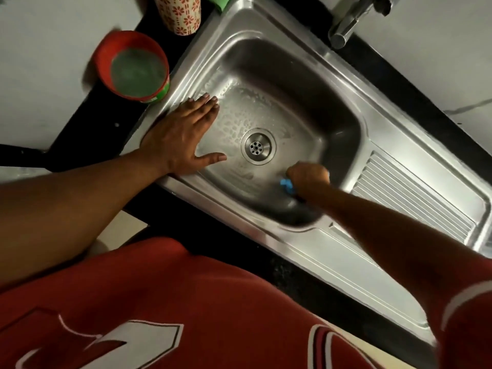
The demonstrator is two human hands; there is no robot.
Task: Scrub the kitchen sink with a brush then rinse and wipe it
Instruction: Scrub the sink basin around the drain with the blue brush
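Two bare hands are at the steel sink, which runs diagonally across the middle of the frame. Left of centre, the left hand lies flat on the basin's left rim, its fingers straight and together and its thumb spread toward the drain. Just right of centre, inside the basin, the right hand is curled into a fist around a blue brush. Only a small blue part of the brush shows below the knuckles, against the basin's near wall. Soapy film covers the basin floor left of the drain. At upper left a red tub holding greenish liquid stands beside the sink, with a flower-patterned cup above it. The tap is at the upper right.
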